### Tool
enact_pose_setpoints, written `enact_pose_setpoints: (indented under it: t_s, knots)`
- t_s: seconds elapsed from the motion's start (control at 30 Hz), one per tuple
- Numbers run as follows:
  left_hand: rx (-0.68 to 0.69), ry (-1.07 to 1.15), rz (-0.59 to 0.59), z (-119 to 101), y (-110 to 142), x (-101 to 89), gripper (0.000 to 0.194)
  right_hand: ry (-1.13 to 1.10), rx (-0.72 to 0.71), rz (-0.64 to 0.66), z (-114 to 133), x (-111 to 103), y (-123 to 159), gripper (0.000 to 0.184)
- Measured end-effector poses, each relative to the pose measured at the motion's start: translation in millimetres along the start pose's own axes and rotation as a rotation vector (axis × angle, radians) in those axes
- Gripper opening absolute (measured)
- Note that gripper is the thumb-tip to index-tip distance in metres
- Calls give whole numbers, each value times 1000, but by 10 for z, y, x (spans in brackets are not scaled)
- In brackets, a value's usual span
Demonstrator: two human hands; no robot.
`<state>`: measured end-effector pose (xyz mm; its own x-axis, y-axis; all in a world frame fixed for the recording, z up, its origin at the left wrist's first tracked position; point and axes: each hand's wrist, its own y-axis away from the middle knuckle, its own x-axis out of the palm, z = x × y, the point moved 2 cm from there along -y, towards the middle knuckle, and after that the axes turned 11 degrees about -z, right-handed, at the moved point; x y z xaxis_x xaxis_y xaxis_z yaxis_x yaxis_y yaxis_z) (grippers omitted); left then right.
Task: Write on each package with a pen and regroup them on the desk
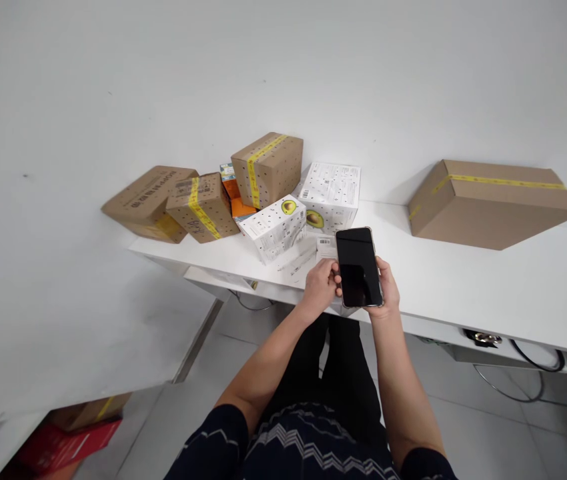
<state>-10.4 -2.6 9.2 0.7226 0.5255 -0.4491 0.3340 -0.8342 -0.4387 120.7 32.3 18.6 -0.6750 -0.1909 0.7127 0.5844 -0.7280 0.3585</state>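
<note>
A smartphone [359, 267] with a dark screen, in a clear case, is held up over the front edge of the white table. My right hand [387, 288] grips it from the right side and below. Close against the phone's left edge is my left hand [319, 287], its fingers curled in; whether it holds anything there is hidden. Behind the phone, a white item with a barcode label [325, 247] shows only in part. Just beyond lie a white avocado-print box [276, 227], tilted, and a second white avocado-print box [331, 193].
Brown cartons with yellow tape stand left: a large carton [151, 200], a smaller one [201, 207] and a dotted one [266, 170] beside an orange box [236, 200]. A long carton [493, 203] stands right on the white table [463, 280], against the wall. Cables hang below.
</note>
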Motion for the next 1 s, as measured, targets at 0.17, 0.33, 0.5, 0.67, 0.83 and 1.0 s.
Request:
enact_pose_setpoints:
  t_s: [0.17, 0.33, 0.5, 0.67, 0.83, 1.0]
  knots:
    - [8, 17, -3, -7, -8, 0, 31, -53, 15, -21, -7, -6, -10, 52]
    - [5, 57, 2, 12, -3, 13, 29, -112, 34, 22, -10, -35, -27, 50]
    - [22, 62, -1, 44, 1, 33, 29, -127, 34, 53, -7, -40, -48, 49]
    - [49, 10, -12, 54, 0, 51, 30, -66, 8, 8, -9, -18, -14, 51]
    - [213, -73, -8, 60, 26, 94, 29, 50, -167, -212, 130, -137, 258, 53]
    - [252, -80, -46, 96, 39, 134, 28, 373, -473, -705, 401, -647, 586, 61]
